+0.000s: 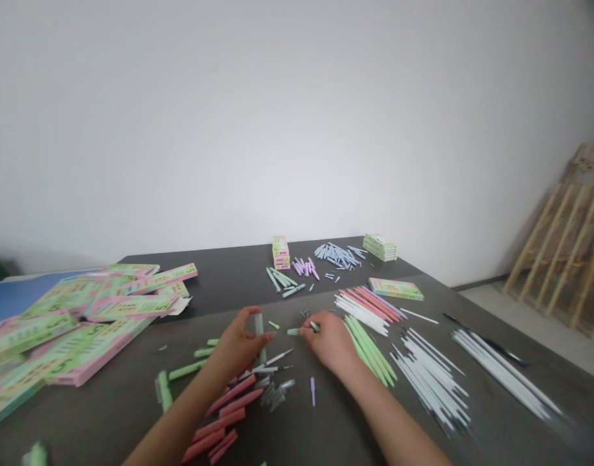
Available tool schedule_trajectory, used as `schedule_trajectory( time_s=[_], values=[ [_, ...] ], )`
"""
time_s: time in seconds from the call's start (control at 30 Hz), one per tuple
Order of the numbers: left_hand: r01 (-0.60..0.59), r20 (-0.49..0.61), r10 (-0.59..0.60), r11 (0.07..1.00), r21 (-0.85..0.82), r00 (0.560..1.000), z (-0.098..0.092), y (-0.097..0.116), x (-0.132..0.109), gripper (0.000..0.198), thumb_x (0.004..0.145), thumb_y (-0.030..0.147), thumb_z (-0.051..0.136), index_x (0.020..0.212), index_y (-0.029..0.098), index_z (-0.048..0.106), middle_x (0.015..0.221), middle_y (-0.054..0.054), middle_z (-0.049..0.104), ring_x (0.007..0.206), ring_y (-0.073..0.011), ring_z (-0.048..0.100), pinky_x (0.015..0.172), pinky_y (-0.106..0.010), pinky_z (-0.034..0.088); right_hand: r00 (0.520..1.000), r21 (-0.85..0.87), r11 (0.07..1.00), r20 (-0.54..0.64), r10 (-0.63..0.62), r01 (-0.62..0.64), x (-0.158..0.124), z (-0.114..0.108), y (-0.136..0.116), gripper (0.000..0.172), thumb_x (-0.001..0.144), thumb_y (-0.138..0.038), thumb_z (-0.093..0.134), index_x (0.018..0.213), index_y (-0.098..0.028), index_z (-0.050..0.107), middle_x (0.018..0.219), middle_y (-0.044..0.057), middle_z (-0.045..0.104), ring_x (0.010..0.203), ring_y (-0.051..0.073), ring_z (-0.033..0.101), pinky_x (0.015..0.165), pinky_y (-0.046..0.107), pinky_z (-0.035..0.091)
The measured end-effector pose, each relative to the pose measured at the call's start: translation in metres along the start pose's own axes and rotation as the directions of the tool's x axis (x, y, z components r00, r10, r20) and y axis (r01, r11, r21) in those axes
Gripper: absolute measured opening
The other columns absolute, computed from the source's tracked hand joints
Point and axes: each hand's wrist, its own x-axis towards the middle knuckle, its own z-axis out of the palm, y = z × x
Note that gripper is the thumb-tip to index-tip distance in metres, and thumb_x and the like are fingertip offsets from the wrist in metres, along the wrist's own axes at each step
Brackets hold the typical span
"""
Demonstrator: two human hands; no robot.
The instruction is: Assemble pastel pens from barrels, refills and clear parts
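Observation:
My left hand [238, 346] is closed around a pale green pen barrel [260, 327], held upright above the dark table [131, 401]. My right hand [328, 340] pinches a small green pen part [297, 331] close to the tabletop. Between and below my hands lie grey pen refills and clear caps [274, 388], with pink pen barrels [223, 414] under my left forearm. Loose green barrels [187, 369] lie left of my left hand. A small purple cap [312, 390] rests near my right wrist.
Pink and green flat boxes [68, 330] are piled at left. To the right lie green, pink and white barrels [369, 323] and rows of white refills [433, 378]. Farther back are green, purple and blue pen parts [311, 265] and small box stacks [380, 247]. Wooden frames [569, 239] lean on the wall.

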Motion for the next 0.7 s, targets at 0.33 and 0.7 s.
schedule_trajectory(
  time_s=[0.33, 0.7],
  values=[
    [-0.087, -0.113, 0.129, 0.944, 0.32, 0.985, -0.002, -0.023, 0.023, 0.029, 0.076, 0.045, 0.047, 0.067, 0.02, 0.061, 0.048, 0.002, 0.056, 0.054, -0.0181, 0.057, 0.051, -0.024, 0.032, 0.996, -0.205, 0.976, 0.054, -0.069, 0.079, -0.001, 0.034, -0.003, 0.014, 0.075, -0.03, 0.063, 0.084, -0.024, 0.07, 0.088, 0.006, 0.068, 0.084, 0.021, 0.062, 0.069, 0.027, 0.039],
    [-0.105, -0.005, 0.132, 0.814, 0.571, 0.991, 0.005, -0.026, 0.021, 0.035, 0.085, 0.037, 0.034, 0.09, 0.019, 0.064, 0.084, -0.012, 0.071, 0.08, -0.0269, 0.065, 0.066, -0.031, 0.04, 0.993, -0.376, 0.92, 0.08, -0.089, 0.113, 0.039, 0.012, -0.003, 0.025, 0.089, -0.025, 0.043, 0.1, -0.022, 0.066, 0.097, 0.009, 0.065, 0.093, 0.022, 0.06, 0.076, 0.032, 0.043]
  ],
)
